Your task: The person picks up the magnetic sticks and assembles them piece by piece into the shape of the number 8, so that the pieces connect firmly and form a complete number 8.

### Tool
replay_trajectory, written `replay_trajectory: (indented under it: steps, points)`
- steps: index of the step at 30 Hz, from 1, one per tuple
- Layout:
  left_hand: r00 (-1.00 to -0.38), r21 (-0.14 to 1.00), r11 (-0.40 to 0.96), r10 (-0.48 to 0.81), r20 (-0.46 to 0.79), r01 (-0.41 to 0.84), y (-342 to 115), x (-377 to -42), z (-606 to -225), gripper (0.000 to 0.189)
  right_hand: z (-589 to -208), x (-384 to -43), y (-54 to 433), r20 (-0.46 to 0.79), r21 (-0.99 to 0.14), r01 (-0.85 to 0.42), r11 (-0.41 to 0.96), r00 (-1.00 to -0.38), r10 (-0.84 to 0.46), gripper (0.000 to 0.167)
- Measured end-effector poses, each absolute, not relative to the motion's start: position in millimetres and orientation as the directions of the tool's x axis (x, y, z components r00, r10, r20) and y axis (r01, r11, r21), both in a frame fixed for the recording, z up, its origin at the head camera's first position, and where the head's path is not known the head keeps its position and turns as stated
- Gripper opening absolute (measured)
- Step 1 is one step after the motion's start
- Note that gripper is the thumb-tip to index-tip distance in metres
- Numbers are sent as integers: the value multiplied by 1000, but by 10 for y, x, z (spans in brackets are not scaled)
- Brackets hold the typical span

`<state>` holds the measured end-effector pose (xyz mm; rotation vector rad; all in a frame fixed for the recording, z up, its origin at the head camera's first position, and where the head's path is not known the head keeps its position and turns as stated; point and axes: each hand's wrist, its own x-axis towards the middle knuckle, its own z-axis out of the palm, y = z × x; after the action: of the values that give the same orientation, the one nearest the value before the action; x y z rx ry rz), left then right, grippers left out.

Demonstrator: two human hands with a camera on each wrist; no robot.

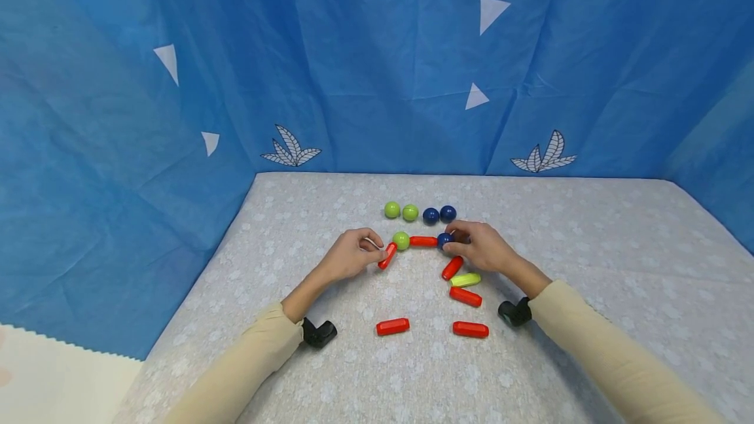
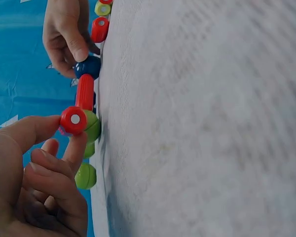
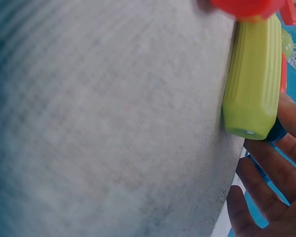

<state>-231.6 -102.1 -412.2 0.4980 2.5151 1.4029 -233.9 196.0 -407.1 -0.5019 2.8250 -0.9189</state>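
Note:
My left hand (image 1: 351,252) pinches a red rod (image 1: 387,256) between thumb and finger. Its upper end meets a green ball (image 1: 401,241). In the left wrist view that red rod (image 2: 73,120) points its pale round end at the camera. From the green ball a second red rod (image 1: 423,241) runs right to a dark blue ball (image 1: 444,241). My right hand (image 1: 480,245) grips this blue ball with thumb and fingers. A yellow-green rod (image 3: 251,79) covers most of the blue ball in the right wrist view.
Behind the chain stand two green balls (image 1: 402,211) and two blue balls (image 1: 439,214). Below my right hand lie a red rod (image 1: 452,267), a yellow-green rod (image 1: 465,279) and another red rod (image 1: 465,296). Nearer are two more red rods (image 1: 393,326). A blue curtain (image 1: 377,84) backs the table.

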Motion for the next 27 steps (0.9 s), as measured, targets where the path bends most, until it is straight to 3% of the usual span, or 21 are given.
replay_trajectory:
  steps: [15,27]
  points:
    - [-912,866,487,397,-107,110,-957,-2325,-4129,18,-4088,-2347,1949,-18,-599,-264,756,-939,-343,34]
    - [-902,867,481,421,-97,131,-884,-2317,-4142,22,-4090,-2339,1958,2,-597,-277,753,-939,-344,34]
